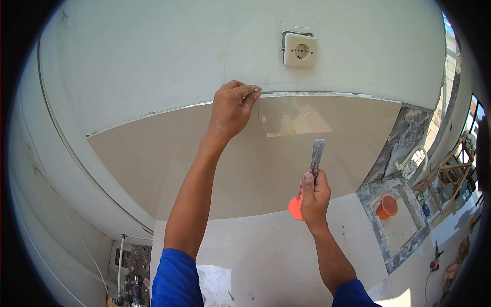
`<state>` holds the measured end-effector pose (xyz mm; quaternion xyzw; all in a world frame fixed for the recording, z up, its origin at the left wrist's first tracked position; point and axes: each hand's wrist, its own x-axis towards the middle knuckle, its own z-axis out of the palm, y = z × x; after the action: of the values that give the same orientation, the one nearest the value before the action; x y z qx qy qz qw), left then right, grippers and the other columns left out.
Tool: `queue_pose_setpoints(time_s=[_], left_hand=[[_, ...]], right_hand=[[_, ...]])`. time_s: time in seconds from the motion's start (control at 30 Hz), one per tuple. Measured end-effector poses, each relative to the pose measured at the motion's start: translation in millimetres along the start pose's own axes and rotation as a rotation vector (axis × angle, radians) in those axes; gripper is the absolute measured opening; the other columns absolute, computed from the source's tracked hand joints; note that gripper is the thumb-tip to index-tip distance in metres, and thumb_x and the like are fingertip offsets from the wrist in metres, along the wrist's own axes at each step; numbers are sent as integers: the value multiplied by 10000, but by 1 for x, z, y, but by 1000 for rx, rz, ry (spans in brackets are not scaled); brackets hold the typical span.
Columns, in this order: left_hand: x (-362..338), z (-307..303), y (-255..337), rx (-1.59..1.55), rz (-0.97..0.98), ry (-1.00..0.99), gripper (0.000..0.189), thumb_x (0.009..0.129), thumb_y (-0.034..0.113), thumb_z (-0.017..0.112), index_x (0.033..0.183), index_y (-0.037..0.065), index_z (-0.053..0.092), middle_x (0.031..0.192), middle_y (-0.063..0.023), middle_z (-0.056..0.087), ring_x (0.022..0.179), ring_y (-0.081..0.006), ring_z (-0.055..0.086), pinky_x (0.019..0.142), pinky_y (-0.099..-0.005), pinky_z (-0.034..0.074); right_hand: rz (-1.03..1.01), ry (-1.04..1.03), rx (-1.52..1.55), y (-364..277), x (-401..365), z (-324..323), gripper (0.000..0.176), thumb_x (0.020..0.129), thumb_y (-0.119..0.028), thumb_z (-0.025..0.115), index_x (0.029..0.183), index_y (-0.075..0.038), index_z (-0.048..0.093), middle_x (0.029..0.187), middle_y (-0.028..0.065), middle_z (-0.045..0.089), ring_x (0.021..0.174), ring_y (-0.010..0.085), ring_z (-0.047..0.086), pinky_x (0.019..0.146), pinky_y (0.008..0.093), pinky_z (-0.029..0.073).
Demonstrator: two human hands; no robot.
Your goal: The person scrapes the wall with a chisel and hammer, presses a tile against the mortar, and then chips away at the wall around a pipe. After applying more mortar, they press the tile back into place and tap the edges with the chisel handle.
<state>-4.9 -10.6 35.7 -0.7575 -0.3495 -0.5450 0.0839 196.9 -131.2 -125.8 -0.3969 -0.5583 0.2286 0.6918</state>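
My left hand is closed in a pinch at the top edge of the glossy beige wall tile. What its fingertips hold is too small to make out. Whitish filler runs along that edge, below the painted wall. My right hand grips a putty knife with its grey, smeared blade pointing up. An orange round piece, partly hidden behind the fingers, shows beside the same hand.
A loose wall socket sits above the tile edge. Below lies a pale tiled counter. An orange bucket stands in a framed opening at right. Wooden pieces and a power tool lie farther right; rubble is at lower left.
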Motion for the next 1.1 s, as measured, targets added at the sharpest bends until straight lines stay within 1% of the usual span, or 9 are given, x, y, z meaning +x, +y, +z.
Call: queue_pose_setpoints(time_s=[0.07,0.17,0.27,0.37,0.47,0.57,0.67,0.77,1.1], left_hand=[[7,2,0,110,44,-19,182,921,68,713,1056,-49,743,900,-191,739,764,-191,675,688,-310,526],[17,4,8,115,-163,-60,144,908,45,717,1010,-53,744,878,-182,747,712,-199,689,663,-312,536],[15,16,-1,110,20,69,131,904,35,719,998,-55,734,826,-174,744,649,-206,685,632,-314,536],[18,20,3,-77,-24,108,130,897,22,719,995,-64,719,848,-174,752,684,-201,703,651,-305,543],[24,26,-1,-29,11,92,123,908,10,700,1001,-71,709,855,-151,759,691,-183,703,660,-298,545],[28,25,3,91,-92,-39,101,928,2,669,982,-75,707,866,-136,759,727,-167,704,688,-288,546],[32,23,-1,-5,-165,-77,117,951,8,644,998,-78,708,861,-119,755,759,-143,698,716,-276,540],[39,19,5,-145,-305,-73,129,958,19,644,1013,-75,714,864,-102,755,795,-120,694,744,-265,536],[11,25,-2,-214,-56,-46,101,957,-1,670,1029,-70,682,924,-117,756,853,-147,717,798,-269,570]], right_hand=[[5,5,25,-2,-5,-5,332,1079,-311,521,997,9,557,689,-15,491,586,63,433,524,271,378],[32,-39,-15,-2,-10,-16,344,1083,-351,504,976,-24,515,778,27,513,618,95,505,525,276,472],[59,-34,15,-4,-15,-24,339,1083,-347,503,976,-25,515,782,26,514,622,94,505,526,279,475],[69,-23,27,-3,-19,-31,333,1083,-342,504,975,-27,516,791,26,517,625,94,505,527,278,475],[81,-14,31,1,-21,-37,322,1084,-332,503,975,-29,515,794,26,517,627,94,505,529,277,477],[95,-11,16,5,-24,-42,318,1084,-327,500,973,-29,512,797,24,516,630,96,505,533,276,485],[99,39,36,7,-25,-44,307,1083,-296,500,973,-12,534,683,-4,502,577,70,466,525,262,415],[114,52,70,10,-26,-46,300,1084,-290,496,973,-15,536,682,1,510,577,74,478,530,264,423],[121,35,54,8,-31,-50,314,1082,-309,503,974,-15,529,724,12,517,599,85,493,535,269,442]])
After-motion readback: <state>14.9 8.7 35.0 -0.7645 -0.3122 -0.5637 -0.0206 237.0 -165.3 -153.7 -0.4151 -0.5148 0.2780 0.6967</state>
